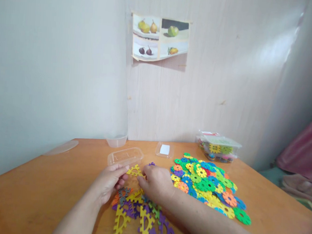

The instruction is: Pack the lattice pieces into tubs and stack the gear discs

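Note:
Between my two hands is a yellow notched plastic building piece (134,170) with a half-round opening, held above the table. My left hand (111,181) pinches its left end between thumb and fingers. The right end meets the curled fingers of my right hand (156,183), which are closed on it and partly hidden. A bit of a purple piece (151,163) shows just behind my right hand; whether it is touched, I cannot tell. Below the hands lies a loose pile of notched pieces, with yellow (146,223), purple (165,230) and grey (124,196) ones among them.
Right of my hands spreads a heap of colourful notched discs (207,184). Behind are a clear plastic tray (126,155), a clear tub (116,141), a small lid with a white label (164,150) and stacked boxes of pieces (220,149). A flat lid (62,148) lies far left.

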Motion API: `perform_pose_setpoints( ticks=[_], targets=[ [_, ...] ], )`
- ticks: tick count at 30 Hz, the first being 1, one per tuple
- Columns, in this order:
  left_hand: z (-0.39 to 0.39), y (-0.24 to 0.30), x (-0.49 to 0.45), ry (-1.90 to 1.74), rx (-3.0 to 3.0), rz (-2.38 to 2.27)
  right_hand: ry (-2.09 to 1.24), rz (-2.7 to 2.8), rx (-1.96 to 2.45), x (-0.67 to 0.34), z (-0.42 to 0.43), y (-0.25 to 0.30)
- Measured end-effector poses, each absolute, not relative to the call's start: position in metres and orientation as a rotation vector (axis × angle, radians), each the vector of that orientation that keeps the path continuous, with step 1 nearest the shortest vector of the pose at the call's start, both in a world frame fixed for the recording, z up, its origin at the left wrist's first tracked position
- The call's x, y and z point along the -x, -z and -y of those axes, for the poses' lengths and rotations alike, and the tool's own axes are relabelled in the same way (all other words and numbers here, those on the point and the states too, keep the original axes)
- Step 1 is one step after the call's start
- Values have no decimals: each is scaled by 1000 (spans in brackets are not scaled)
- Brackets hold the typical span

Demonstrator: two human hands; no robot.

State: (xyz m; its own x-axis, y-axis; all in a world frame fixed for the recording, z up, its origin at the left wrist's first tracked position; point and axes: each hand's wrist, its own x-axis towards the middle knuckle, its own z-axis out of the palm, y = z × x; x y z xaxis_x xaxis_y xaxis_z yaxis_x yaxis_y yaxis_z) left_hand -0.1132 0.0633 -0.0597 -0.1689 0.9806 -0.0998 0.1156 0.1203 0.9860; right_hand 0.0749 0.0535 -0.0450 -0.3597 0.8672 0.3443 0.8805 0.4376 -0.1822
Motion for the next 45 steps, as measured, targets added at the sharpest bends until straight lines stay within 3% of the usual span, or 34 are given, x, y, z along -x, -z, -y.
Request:
perform_pose_setpoints(
  ticks=[11, 45],
  targets=[
    [-58, 53, 112, -1243, -1317, -1650, -5, 2184, 1906, -129, -106, 36],
    [-67, 66, 118, -1149, -1479, -1752, -136, 2241, 1817, -126, -106, 45]
  ],
)
